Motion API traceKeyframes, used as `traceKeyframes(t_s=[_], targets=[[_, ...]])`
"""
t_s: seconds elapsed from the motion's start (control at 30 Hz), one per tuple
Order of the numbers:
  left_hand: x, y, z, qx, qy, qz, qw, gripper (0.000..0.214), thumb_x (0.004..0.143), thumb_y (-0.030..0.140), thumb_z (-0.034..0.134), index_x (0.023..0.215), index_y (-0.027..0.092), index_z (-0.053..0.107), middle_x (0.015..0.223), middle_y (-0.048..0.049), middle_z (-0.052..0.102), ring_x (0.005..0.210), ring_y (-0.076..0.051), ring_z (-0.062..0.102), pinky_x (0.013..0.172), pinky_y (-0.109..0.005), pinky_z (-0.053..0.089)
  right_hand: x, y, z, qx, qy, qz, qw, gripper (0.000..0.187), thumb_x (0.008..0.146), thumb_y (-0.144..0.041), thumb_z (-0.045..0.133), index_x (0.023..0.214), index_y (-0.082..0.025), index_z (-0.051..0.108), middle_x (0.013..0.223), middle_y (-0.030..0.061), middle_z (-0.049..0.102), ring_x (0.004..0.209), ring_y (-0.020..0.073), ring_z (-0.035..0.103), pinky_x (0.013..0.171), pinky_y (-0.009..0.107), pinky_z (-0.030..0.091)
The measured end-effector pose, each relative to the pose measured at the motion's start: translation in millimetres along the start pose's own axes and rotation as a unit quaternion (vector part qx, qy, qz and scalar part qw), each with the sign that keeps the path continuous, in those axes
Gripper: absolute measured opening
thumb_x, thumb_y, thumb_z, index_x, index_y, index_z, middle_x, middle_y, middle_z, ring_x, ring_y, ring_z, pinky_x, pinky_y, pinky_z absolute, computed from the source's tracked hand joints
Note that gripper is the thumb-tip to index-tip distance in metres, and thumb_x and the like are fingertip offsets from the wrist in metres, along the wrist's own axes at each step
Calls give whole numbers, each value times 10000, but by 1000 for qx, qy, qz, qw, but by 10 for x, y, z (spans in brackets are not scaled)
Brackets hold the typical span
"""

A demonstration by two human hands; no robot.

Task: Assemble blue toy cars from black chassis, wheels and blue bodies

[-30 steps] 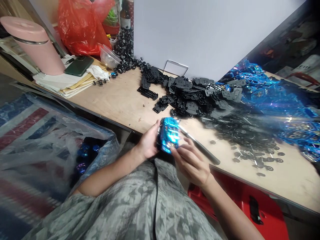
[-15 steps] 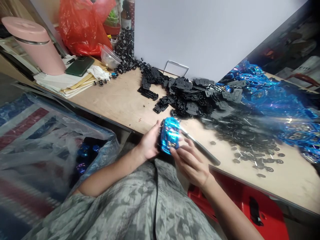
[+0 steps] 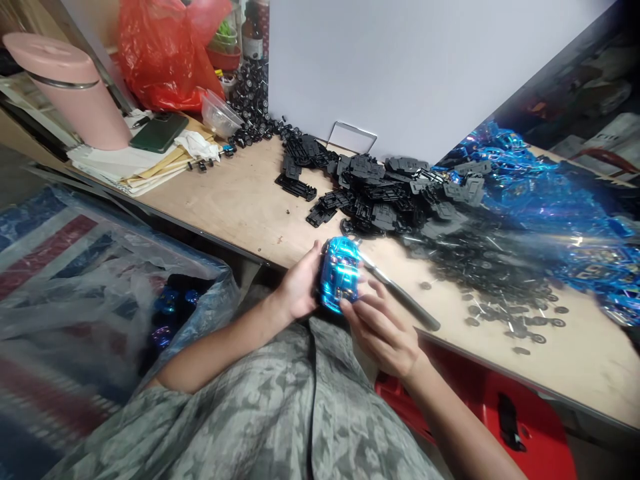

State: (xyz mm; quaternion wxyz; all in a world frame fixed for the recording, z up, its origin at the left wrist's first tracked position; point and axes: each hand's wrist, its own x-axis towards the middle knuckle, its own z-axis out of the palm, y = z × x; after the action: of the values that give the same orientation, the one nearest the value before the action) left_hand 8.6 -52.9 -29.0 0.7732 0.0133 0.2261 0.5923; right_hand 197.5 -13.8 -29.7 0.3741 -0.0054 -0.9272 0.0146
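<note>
A shiny blue toy car [image 3: 341,270] is held between my two hands, just in front of the table's edge. My left hand [image 3: 301,283] grips its left side, the thumb along the edge and the other fingers partly hidden beneath. My right hand [image 3: 383,323] holds the lower right corner, with thumb and fingertips pressed on it. Just right of the car lies a screwdriver-like tool with a dark handle [image 3: 413,303] and a thin metal shaft. Black car base plates [image 3: 370,193] are heaped on the table beyond the car.
Loose wheels on axles [image 3: 515,313] spread to the right, beside a pile of blue car bodies [image 3: 565,207]. A pink flask [image 3: 80,100], a phone [image 3: 159,132] and a red bag [image 3: 165,60] stand or lie at the left. A striped sack [image 3: 100,280] below holds several blue cars.
The toy car has shifted very slightly down in my hands. My right hand's fingers have moved a little on its corner; both hands keep their hold.
</note>
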Motion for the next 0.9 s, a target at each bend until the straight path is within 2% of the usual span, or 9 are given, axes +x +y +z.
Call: traceKeyframes(t_s=[0.13,0.27,0.5,0.7,0.8,0.9], targets=[[10,3,14,11,9,-6,1000,735,1056,593,232,1331,57,653,1133,-194,773,1056,-299,741,1007,-416,536,-37,7,-7,3,-35,0,999,355,854,33,717,1177,-111,744,951,86,747,1066,271,724,1049,641,583],[24,-3,26,14,17,-4,1000,712,1064,571,224,1341,69,645,1114,-184,778,1014,-288,754,967,-406,556,-50,1,8,8,-25,-4,1000,343,862,20,713,1197,-55,725,940,108,736,1094,287,708,1059,636,579],[33,-9,40,5,10,-2,1000,670,1073,543,256,1363,72,634,1095,-179,783,977,-271,763,974,-397,562,-3,5,40,29,-30,7,999,403,910,-11,649,1312,-36,671,960,125,734,1068,278,710,1054,578,595],[30,-21,36,10,10,9,1000,674,1051,595,329,1317,72,660,1082,-182,783,951,-274,768,962,-400,568,7,-25,93,56,3,50,997,499,943,-32,605,1438,-103,597,954,109,729,1024,257,709,982,525,633],[9,-27,52,42,8,29,999,608,1010,600,486,1235,73,689,1039,-172,788,947,-273,768,950,-392,572,13,-40,110,25,-4,43,999,497,935,-18,613,1425,-107,606,955,110,723,1017,261,706,956,523,641],[-23,-47,76,110,17,86,990,434,849,375,807,1154,86,697,1005,-141,787,929,-253,763,910,-342,567,19,-42,118,3,-7,29,1000,445,931,-18,620,1368,-92,646,956,109,719,1002,256,704,965,515,638]])
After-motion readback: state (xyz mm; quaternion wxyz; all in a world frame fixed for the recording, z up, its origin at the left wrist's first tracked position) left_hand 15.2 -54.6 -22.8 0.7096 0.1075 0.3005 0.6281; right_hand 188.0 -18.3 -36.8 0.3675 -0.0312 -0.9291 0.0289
